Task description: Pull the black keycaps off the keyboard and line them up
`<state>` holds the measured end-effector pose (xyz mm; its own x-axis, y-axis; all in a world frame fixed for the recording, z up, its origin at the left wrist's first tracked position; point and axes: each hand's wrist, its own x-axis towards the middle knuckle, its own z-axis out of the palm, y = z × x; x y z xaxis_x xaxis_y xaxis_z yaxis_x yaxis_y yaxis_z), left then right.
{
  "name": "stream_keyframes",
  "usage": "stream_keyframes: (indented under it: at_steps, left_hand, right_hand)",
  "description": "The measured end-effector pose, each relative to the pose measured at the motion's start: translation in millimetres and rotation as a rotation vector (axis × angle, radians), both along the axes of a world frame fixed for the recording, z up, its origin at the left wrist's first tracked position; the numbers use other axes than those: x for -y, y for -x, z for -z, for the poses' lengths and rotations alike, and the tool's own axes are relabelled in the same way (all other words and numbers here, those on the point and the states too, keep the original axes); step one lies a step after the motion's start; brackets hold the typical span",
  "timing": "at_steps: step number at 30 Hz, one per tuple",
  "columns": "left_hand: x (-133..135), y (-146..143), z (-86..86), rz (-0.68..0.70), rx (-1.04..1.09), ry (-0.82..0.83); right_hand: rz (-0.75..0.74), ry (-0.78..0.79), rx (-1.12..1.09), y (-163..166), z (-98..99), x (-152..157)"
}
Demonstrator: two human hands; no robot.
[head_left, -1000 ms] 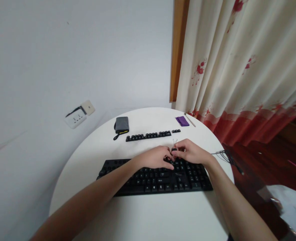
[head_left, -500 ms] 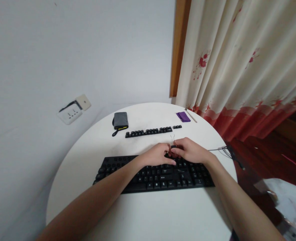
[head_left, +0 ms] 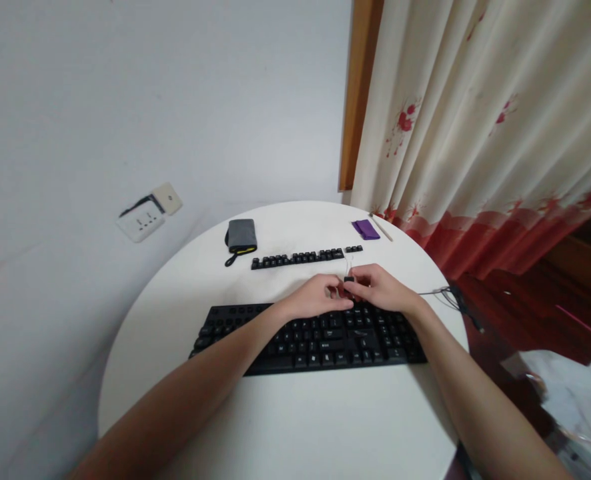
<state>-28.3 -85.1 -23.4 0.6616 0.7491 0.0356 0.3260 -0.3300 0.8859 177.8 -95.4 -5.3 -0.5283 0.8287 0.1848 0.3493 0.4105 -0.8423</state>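
Note:
A black keyboard (head_left: pixel 320 345) lies across the white round table, with its upper right part behind my hands. Above that part, my right hand (head_left: pixel 378 288) pinches a small wire keycap puller (head_left: pixel 349 267) between thumb and fingers. Its two thin wires point upward, and a small black piece (head_left: pixel 349 280) shows at their base; whether this is the handle or a keycap, I cannot tell. Close beside it is my left hand (head_left: pixel 318 297), its thumb stretched out over the keys and apart from the bent fingers. Nothing shows in its grip, though some fingertips are partly hidden.
A row of loose black keycaps (head_left: pixel 298 259) lies behind the keyboard. Farther back are a grey pouch (head_left: pixel 242 235), a purple cloth (head_left: pixel 366 229) and a slim brush-like stick (head_left: pixel 381 228). A cable (head_left: pixel 448 293) runs over the table's right edge. White plastic bags (head_left: pixel 570 393) stand at the right.
The whole view has shifted a little, so the table sits slightly higher. Both hands remain together above the upper right keys, the puller still in my right hand.

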Motion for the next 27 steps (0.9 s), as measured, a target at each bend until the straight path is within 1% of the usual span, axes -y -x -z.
stream_keyframes:
  at_steps: [2, 6, 10, 13, 15, 17, 19, 22, 25, 27]
  left_hand:
    - [-1, 0, -2.0, -0.018, 0.019, 0.036]
    - [1, 0, -6.9, 0.041, -0.04, 0.043]
    - [1, 2, -6.8, 0.083, -0.093, -0.049]
    - [0, 4, -3.1, 0.099, -0.138, -0.139]
    - [-1, 4, -0.4, 0.102, -0.153, -0.147]
    - [-2, 4, 1.5, 0.116, -0.131, -0.107]
    - [-2, 4, 2.4, 0.146, -0.097, -0.072]
    - [-2, 3, 2.3, 0.159, -0.095, -0.08]
    - [0, 1, 1.4, 0.114, -0.088, -0.105]
    - [1, -2, 1.2, 0.026, -0.045, -0.134]
  right_hand:
    - [-0.028, -0.003, 0.032, -5, -3.4, 1]
    - [-0.086, 0.017, 0.075, -8, -4.7, 5]
    - [-0.153, 0.04, 0.104, -6, -4.2, 10]
    - [-0.163, 0.037, 0.097, -6, -5.8, 11]
    - [-0.136, 0.008, 0.093, -6, -6.7, 10]
    - [-0.11, -0.011, 0.09, -4, -6.1, 8]
    - [-0.087, -0.009, 0.085, -1, -3.4, 5]
    - [-0.025, 0.013, 0.074, 3, 3.3, 1]
    - [0.06, 0.01, 0.054, 6, 8.3, -3]
    - [0.143, -0.032, 0.015, 7, 9.6, -5]
